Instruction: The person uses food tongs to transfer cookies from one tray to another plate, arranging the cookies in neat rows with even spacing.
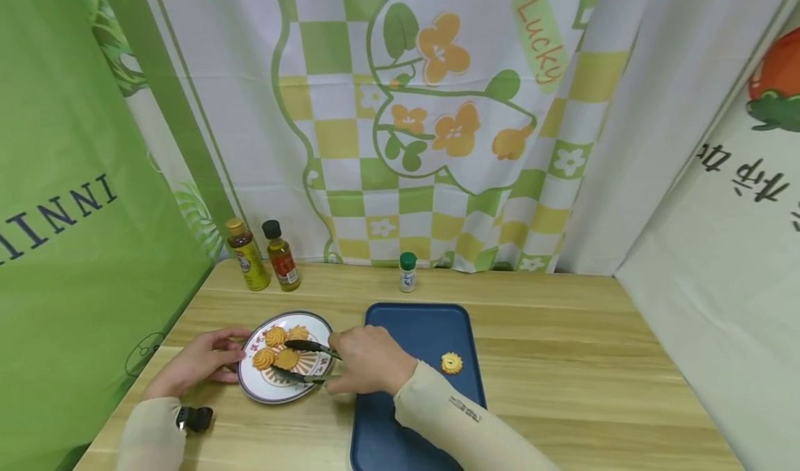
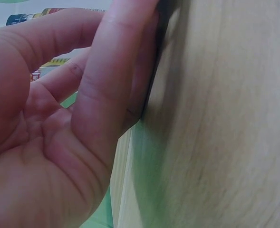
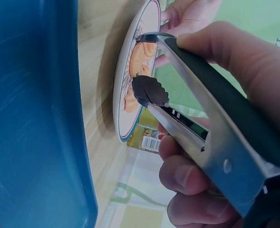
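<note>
My left hand [image 1: 203, 360] grips the left rim of a white patterned plate [image 1: 271, 392], its fingers curled at the edge in the left wrist view. Several golden swirl cookies [image 1: 275, 336] lie on that plate. In my right hand [image 1: 369, 358] is a pair of metal tongs [image 3: 197, 104] with dark grips and dark scalloped tips. The parted tong tips reach over the plate, one on each side of a flat-looking cookie [image 1: 287, 358]. Whether they touch it I cannot tell. One more cookie [image 1: 451, 363] sits on the blue tray [image 1: 415, 318], beneath and right of my right forearm.
Two sauce or oil bottles, one yellow-labelled [image 1: 250, 259] and one red-labelled [image 1: 283, 259], stand at the back left of the wooden table [image 1: 562, 360]. A small green-capped shaker [image 1: 407, 273] stands behind the tray. Fabric curtains [image 1: 337, 137] close off the back and sides.
</note>
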Motion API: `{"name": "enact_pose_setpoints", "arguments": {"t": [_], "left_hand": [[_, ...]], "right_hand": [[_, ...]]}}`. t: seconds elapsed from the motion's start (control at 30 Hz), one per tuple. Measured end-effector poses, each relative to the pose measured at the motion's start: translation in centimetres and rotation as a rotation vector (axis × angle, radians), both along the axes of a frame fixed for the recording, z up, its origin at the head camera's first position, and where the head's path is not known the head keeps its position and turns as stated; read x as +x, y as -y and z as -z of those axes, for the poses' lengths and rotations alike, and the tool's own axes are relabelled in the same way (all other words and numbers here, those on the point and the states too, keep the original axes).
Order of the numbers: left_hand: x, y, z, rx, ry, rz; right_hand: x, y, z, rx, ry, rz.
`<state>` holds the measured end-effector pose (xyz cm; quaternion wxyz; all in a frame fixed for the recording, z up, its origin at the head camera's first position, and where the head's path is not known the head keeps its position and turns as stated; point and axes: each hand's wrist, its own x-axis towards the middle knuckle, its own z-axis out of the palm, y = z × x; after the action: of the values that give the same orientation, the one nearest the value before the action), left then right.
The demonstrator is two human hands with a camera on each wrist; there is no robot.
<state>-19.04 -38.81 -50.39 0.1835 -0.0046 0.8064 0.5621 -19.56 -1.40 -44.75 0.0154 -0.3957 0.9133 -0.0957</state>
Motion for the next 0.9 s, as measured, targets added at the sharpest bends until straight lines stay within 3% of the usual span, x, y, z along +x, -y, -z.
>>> {"name": "enact_pose_setpoints", "arguments": {"t": [0.4, 0.9], "left_hand": [[0.0, 0.0, 0.0, -0.012, 0.002, -0.009], [-0.1, 0.0, 0.1, -0.018, 0.007, -0.022]], "right_hand": [[0.8, -1.6, -0.5, -0.042, 0.067, 0.051], [2.5, -6.7, -0.4, -0.078, 0.126, 0.13]]}}
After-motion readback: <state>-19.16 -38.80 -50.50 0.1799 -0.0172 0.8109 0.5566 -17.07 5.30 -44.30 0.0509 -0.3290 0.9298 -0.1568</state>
